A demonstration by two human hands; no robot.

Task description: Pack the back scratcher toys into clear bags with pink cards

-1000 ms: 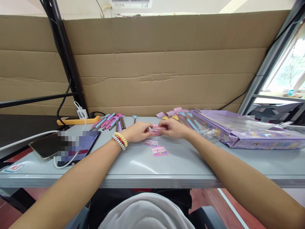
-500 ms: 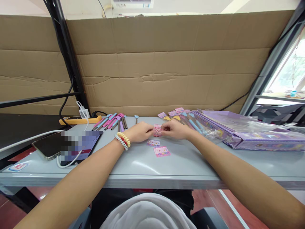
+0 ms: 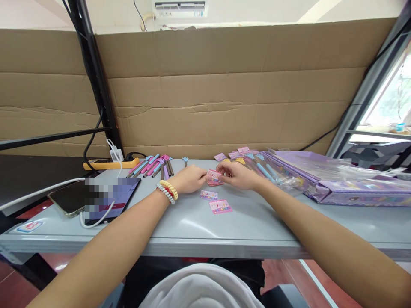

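Note:
Above the grey table, my left hand (image 3: 191, 179) and my right hand (image 3: 238, 174) face each other, both closed in a pinch. A small pink printed card (image 3: 214, 177) is held between them, the left fingertips at its left edge and the right ones at its right edge. Whether it is a single card or several stacked ones I cannot tell. Just below it lie a purple printed card (image 3: 209, 195) and a larger pink card (image 3: 220, 206), flat on the table and untouched.
Coloured sticks with hand-shaped tips (image 3: 149, 166) lie at the back left. More sticks (image 3: 263, 167) and pink cards (image 3: 243, 150) are beside a purple box (image 3: 349, 188) on the right. A phone (image 3: 69, 197), a tablet (image 3: 126, 194) and a yellow power strip (image 3: 111, 164) occupy the left.
The pink card between my hands has tilted and shows more of its face. My right fingers have shifted on its edge. The whole view has moved slightly.

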